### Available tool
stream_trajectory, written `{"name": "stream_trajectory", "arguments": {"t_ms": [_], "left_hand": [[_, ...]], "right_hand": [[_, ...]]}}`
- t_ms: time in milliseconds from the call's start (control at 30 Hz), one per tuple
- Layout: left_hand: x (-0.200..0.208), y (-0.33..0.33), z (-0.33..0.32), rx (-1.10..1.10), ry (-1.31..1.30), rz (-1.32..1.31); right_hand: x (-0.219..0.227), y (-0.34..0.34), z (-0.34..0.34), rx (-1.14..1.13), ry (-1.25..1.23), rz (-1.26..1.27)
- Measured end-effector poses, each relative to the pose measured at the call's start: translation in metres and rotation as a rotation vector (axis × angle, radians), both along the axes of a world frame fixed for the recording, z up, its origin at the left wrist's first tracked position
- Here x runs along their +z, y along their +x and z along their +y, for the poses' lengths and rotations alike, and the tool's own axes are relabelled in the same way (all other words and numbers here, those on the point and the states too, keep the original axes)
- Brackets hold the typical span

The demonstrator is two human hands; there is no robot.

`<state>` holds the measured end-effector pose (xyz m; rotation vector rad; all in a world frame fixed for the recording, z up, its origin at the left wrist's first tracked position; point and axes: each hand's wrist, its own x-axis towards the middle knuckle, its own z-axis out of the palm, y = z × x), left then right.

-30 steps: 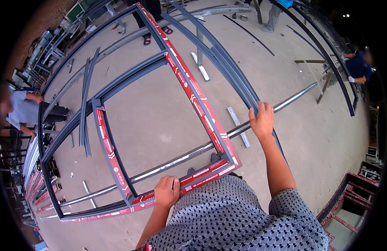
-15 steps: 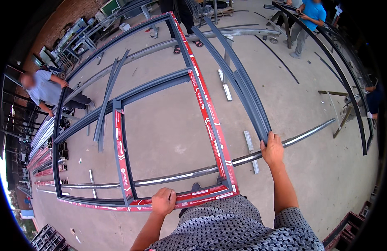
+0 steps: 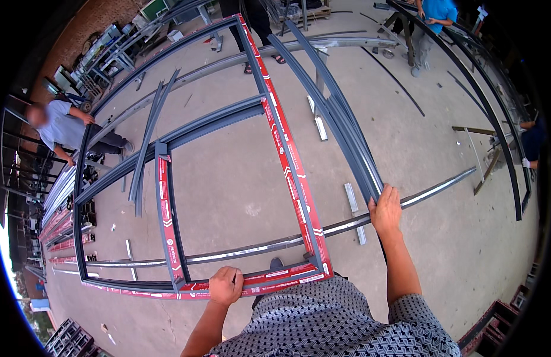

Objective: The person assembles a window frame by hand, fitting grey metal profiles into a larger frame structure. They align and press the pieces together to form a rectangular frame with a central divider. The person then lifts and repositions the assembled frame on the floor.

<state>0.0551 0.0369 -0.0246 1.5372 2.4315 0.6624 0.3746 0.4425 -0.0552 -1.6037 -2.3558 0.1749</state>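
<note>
A large dark grey metal window frame (image 3: 301,196), with red printed protective film along several bars, lies in front of me on long rails. My left hand (image 3: 226,285) is closed round its near bar, close to my waist. To the right of the frame, my right hand (image 3: 385,209) grips the near end of several long grey metal profiles (image 3: 347,137) lying together. Those profiles run away from me toward the far side, spreading apart at their far ends. Two loose grey strips (image 3: 152,134) lie across the left part of the frame.
A metal support rail (image 3: 406,202) crosses under frame and profiles. At the left, a person (image 3: 61,122) has hands on the frame's far-left edge; another stands beyond its far corner. Dark frames (image 3: 466,77) stand at right, with a person in blue (image 3: 437,15) behind.
The window frame has shifted slightly left along with my left hand. My right hand and the profiles have also moved a little left. Both hands keep their grip.
</note>
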Motion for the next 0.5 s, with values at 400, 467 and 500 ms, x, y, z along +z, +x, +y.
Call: {"name": "stream_trajectory", "arguments": {"t_ms": [400, 467, 500], "left_hand": [[-0.003, 0.002, -0.002, 0.022, -0.026, 0.031], [-0.001, 0.002, 0.002, 0.015, -0.018, 0.006], [0.002, 0.002, 0.002, 0.023, -0.017, -0.003]], "right_hand": [[0.015, -0.009, -0.023, 0.073, 0.065, 0.290], [0.020, -0.021, -0.032, 0.134, 0.057, 0.353], [0.024, -0.032, -0.040, 0.158, 0.022, 0.388]]}}
